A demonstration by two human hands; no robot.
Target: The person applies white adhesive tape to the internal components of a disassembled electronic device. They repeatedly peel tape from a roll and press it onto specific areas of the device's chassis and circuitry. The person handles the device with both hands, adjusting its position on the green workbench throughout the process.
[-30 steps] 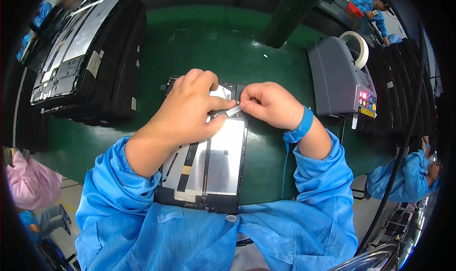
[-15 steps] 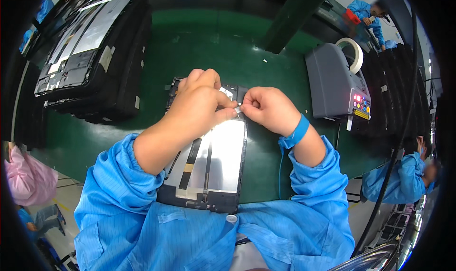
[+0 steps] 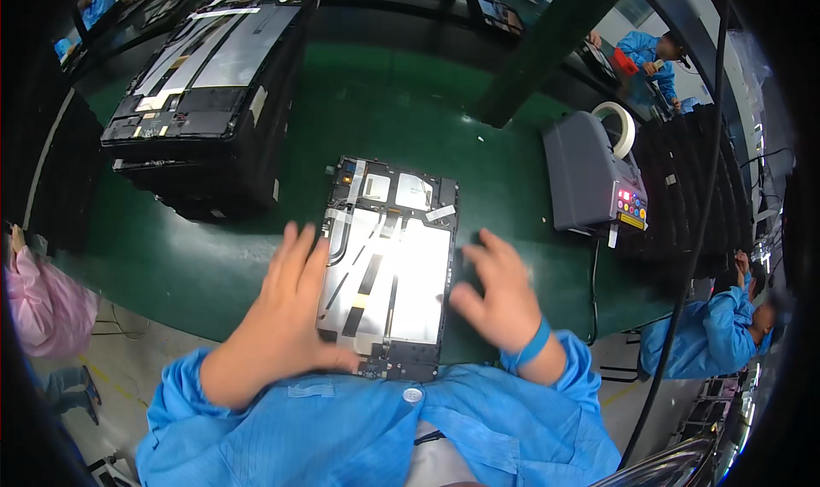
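In front of me on the green table lies an opened tablet-like device (image 3: 424, 273), its silvery inner plates and black frame face up. A short piece of whitish tape (image 3: 441, 213) sits on its upper right part, with more pale strips at the upper left. My left hand (image 3: 295, 303) is spread along the device's left edge, the thumb over its lower left corner. My right hand (image 3: 499, 295) hovers beside the right edge, fingers apart and a little blurred, with nothing in it. A blue wrist strap (image 3: 535, 340) circles my right wrist.
A tall stack of similar devices in black trays (image 3: 209, 158) stands at the far left. At the right is a grey tape dispenser (image 3: 589, 175) with a tape roll (image 3: 628, 132) on top. Behind it rise black trays (image 3: 692, 171). A green post (image 3: 547, 55) stands at the back.
Both hands have come apart from the device's upper part and moved down to its two sides. The whitish piece that was between my fingertips now lies on the device. The view has shifted.
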